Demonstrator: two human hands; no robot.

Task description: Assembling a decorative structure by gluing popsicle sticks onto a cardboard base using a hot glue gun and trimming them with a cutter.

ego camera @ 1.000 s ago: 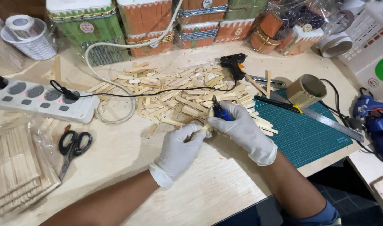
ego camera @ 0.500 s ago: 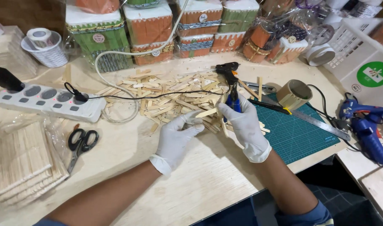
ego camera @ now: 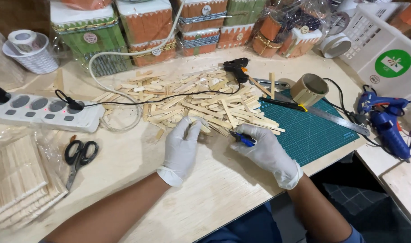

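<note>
Now both hands have come lower: the left hand (ego camera: 182,147) pinches one wooden stick (ego camera: 188,129) at the pile's (ego camera: 201,101) edge, and the right hand (ego camera: 264,150) is closed on a blue-handled cutter (ego camera: 242,139) beside it on the counter (ego camera: 124,157).

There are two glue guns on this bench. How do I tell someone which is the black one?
Start at the pile of wooden craft sticks in the middle of the table. At the pile's far right edge, beyond the green cutting mat, lies the black glue gun. It is small and all black, while the blue glue gun sits far right, off the mat.
</note>
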